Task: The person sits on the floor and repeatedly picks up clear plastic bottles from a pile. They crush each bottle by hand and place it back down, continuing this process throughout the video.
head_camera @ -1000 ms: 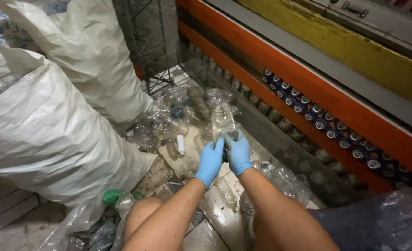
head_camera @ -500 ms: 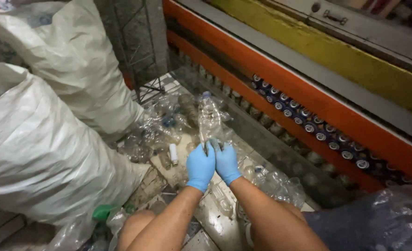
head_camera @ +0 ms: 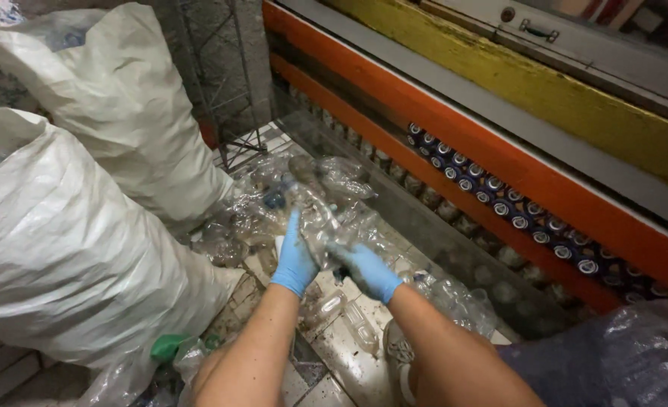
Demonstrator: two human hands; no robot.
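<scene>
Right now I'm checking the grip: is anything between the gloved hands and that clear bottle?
Nothing visible. The left hand and right hand both grip the clear plastic bottle directly, above the bottle pile.

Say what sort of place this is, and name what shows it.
Probably a recycling sorting area: big white sacks, a pile of empty plastic bottles on the floor, rows of cans under an orange rail, and gloved hands holding a bottle.

To your left, bulging white woven sacks [head_camera: 70, 249], ahead a grey wall with a metal grid frame [head_camera: 232, 90], to your right an orange and yellow machine [head_camera: 500, 151], grimy tiled floor [head_camera: 349, 369] below, dim light.
</scene>
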